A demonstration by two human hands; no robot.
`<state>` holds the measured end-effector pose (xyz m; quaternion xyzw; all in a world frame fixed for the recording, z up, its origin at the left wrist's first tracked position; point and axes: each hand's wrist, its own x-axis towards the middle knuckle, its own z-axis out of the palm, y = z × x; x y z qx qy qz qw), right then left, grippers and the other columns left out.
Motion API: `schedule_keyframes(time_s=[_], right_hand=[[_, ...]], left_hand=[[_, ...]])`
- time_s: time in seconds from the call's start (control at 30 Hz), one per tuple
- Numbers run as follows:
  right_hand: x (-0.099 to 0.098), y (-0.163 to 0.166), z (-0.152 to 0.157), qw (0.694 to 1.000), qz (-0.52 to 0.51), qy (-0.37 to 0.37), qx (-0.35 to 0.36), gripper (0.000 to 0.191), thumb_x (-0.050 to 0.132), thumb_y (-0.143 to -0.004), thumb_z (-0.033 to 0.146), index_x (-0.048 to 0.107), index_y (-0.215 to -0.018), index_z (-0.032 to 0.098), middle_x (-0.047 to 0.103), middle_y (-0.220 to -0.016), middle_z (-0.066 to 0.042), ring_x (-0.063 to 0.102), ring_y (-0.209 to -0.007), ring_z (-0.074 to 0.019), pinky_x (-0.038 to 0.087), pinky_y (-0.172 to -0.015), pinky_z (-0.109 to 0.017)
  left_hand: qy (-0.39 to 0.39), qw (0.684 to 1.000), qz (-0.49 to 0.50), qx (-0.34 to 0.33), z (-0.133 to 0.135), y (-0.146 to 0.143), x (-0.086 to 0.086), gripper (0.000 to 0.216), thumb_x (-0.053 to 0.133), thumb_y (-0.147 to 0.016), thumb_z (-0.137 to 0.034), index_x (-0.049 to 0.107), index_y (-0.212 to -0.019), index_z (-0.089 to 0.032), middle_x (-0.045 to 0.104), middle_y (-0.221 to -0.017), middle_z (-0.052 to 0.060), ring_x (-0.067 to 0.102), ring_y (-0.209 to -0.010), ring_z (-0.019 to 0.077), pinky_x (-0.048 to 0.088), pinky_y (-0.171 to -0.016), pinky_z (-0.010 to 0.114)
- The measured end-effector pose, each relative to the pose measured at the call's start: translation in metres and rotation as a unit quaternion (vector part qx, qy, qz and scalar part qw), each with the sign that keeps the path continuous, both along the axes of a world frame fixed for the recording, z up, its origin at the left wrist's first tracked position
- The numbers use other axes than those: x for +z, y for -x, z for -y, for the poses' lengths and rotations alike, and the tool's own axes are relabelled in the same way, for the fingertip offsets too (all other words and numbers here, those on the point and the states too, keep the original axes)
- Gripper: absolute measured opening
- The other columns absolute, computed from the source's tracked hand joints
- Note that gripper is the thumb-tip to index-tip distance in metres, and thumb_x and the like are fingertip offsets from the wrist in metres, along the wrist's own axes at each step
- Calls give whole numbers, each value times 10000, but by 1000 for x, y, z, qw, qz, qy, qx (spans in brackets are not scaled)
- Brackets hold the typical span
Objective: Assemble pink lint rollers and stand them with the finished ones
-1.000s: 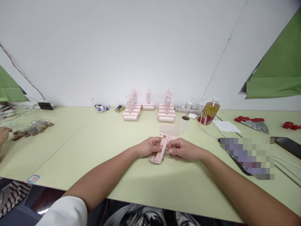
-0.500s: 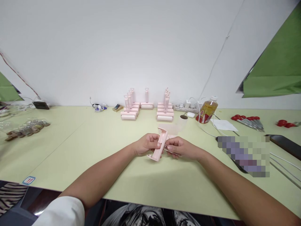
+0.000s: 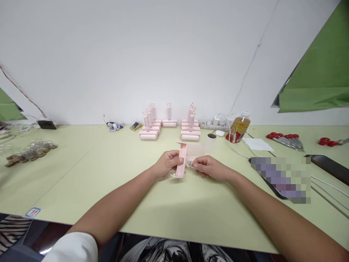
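Observation:
My left hand [image 3: 168, 164] is closed round a pale pink trough-shaped lint roller cover [image 3: 181, 162], its thumb on the inside face. The cover stands nearly upright, tilted slightly. My right hand [image 3: 207, 166] pinches a small clear and pink piece [image 3: 190, 162] close to the cover's right side; its kind and the rest of it are hidden by the fingers. I cannot tell whether the piece touches the cover. Just behind the hands are a translucent pale pink part [image 3: 196, 149] and a white roll [image 3: 211, 142] with a dark hollow core.
Pink lint rollers [image 3: 190, 133] stand in rows by the wall. A drink bottle [image 3: 237, 127], power strip [image 3: 214, 126], paper [image 3: 257, 144], red-handled tools [image 3: 286, 140] and a phone [image 3: 331, 167] lie right, with cables across the table. Bagged items [image 3: 31, 152] lie left.
My left hand has turned the cover more upright and shifted it slightly left. My right hand still pinches the small piece, which now shows more clearly beside the cover.

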<state>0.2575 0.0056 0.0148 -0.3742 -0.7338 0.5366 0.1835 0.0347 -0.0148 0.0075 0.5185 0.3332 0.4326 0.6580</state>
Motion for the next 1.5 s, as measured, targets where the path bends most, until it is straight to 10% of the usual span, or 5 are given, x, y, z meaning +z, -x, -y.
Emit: schedule_keyframes(time_s=[0.37,0.53,0.8,1.03,1.5], right_hand=[[11,-17,-13,962,43,-199,-184,329,585,-801,518,589,-764,192,578,-656,1,494,-576,-142,369,-551,-268],[9,-4,1,930,131,-344,-4,150,579,-817,345,601,-797,198,651,-1083,-97,559,-1041,-258,423,-851,-352],[11,14,25,904,225,-347,108,221,488,-889,321,565,-733,184,561,-877,-98,523,-873,-246,422,-713,-334],[9,14,36,903,235,-321,163,233,542,-874,356,615,-762,166,537,-1209,-161,432,-1192,-373,411,-885,-448],[10,18,36,913,208,-307,173,203,572,-838,363,607,-765,177,548,-1049,-116,509,-1022,-298,424,-847,-421]], left_hand=[[-157,901,-361,183,-17,15,-13,299,570,-793,-312,690,-1013,-148,586,-677,-10,511,-512,98,384,-487,216],[-181,861,-425,211,-14,15,-7,263,590,-784,-304,671,-996,-172,638,-757,7,549,-563,116,387,-504,220],[-260,781,-527,211,-16,4,10,132,590,-819,-307,668,-837,-202,686,-832,26,596,-723,175,405,-628,271],[-418,616,-659,110,-33,-28,7,199,464,-915,-271,641,-906,-180,634,-895,71,589,-840,201,422,-658,296],[-467,595,-654,1,-54,-44,-3,217,590,-835,-353,652,-870,-148,584,-893,97,601,-793,224,428,-621,323]])
